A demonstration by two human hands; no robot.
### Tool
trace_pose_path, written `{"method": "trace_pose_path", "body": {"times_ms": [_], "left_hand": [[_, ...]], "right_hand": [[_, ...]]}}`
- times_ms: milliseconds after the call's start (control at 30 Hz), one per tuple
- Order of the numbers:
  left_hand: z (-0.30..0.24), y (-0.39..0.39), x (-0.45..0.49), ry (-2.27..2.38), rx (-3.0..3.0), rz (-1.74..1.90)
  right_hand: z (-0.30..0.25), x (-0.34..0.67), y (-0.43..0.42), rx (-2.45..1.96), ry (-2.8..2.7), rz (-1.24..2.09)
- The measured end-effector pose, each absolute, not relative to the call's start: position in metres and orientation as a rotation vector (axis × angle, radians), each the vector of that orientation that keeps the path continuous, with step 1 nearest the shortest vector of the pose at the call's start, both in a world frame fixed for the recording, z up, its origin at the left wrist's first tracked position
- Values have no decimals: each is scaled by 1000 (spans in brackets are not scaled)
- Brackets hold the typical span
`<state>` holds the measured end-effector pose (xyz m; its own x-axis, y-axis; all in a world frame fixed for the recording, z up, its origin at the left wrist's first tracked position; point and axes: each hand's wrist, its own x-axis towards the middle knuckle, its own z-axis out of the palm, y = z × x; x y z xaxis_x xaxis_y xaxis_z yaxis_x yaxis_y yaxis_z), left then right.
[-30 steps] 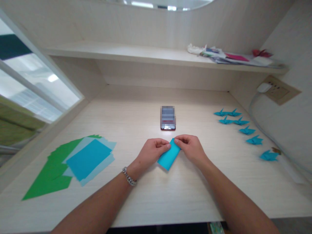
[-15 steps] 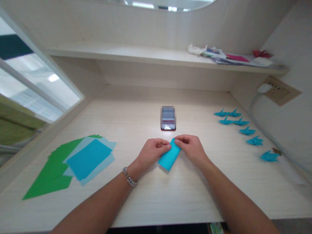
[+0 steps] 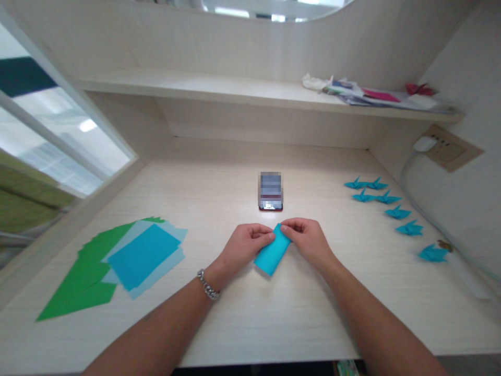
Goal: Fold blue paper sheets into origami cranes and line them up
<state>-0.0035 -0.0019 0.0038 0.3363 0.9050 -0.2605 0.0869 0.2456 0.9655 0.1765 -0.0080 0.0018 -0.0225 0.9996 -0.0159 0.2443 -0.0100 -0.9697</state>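
Note:
A folded rectangle of blue paper point(image 3: 271, 255) lies tilted on the wooden desk point(image 3: 250, 313) in the middle. My left hand point(image 3: 245, 245) pinches its upper left edge with thumb and fingers curled. My right hand point(image 3: 307, 239) pinches its top right corner in the same way. A metal bracelet sits on my left wrist. Just beyond both hands a phone point(image 3: 270, 191) lies flat on the desk.
A stack of blue sheets point(image 3: 143, 256) on green sheets point(image 3: 84, 279) lies at the left. Several folded blue paper cranes point(image 3: 385, 198) line the right side. A shelf point(image 3: 235, 89) above holds papers point(image 3: 364, 94). A wall socket with a cable point(image 3: 426, 143) is at the right.
Both hands keep their pinch on the blue paper; the paper has barely shifted. Nothing else has moved.

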Motion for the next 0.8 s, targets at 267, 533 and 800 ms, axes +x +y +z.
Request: {"method": "trace_pose_path", "body": {"times_ms": [267, 533, 800], "left_hand": [[6, -3, -3, 1112, 1275, 733], [4, -3, -4, 1100, 1306, 749], [0, -4, -2, 1096, 1334, 800]], "right_hand": [[2, 176, -9, -1391, -1486, 1036], [5, 176, -11, -1396, -1537, 1013], [7, 174, -13, -1402, -1531, 1009]]}}
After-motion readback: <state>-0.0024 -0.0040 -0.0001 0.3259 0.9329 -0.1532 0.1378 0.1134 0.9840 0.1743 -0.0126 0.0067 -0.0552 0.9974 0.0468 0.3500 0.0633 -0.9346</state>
